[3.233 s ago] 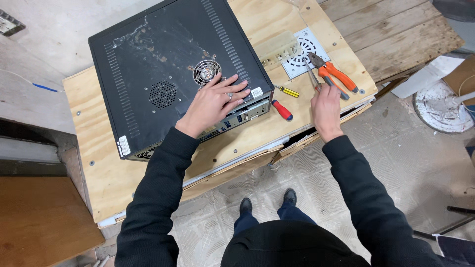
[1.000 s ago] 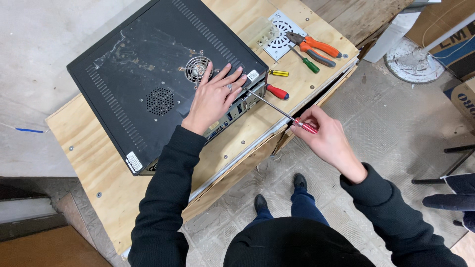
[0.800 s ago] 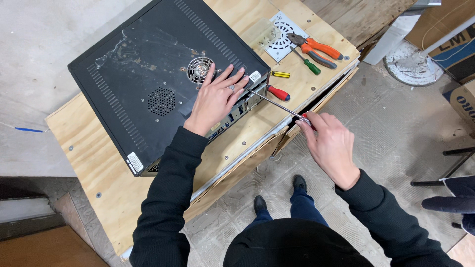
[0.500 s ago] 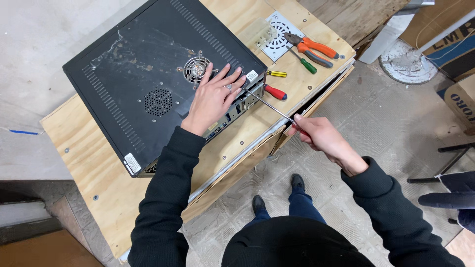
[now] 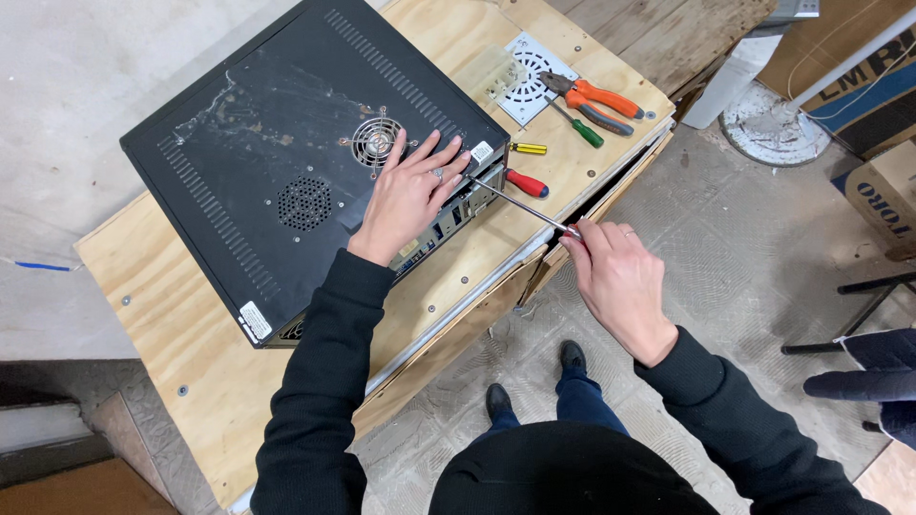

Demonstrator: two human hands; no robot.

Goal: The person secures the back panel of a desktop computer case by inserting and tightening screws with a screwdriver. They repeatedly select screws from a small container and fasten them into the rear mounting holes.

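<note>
Unchanged since half a second back: same pose, view drifted slightly. Plywood counter (image 5: 191, 372) carrying black computer case (image 5: 277, 162) lying flat. Left hand (image 5: 408, 195) spread open, palm pressed on case near fan grille. Right hand (image 5: 615, 277) with grip closed around long screwdriver (image 5: 520, 207), tip at case's rear panel. Beside case: red-handled screwdriver (image 5: 527, 183), orange pliers (image 5: 592, 95), green screwdriver (image 5: 580, 129).

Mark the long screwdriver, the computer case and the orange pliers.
long screwdriver (image 5: 520, 205), head view, middle of its metal shaft.
computer case (image 5: 258, 143), head view, bare black top panel.
orange pliers (image 5: 601, 100), head view, on the handles.
</note>
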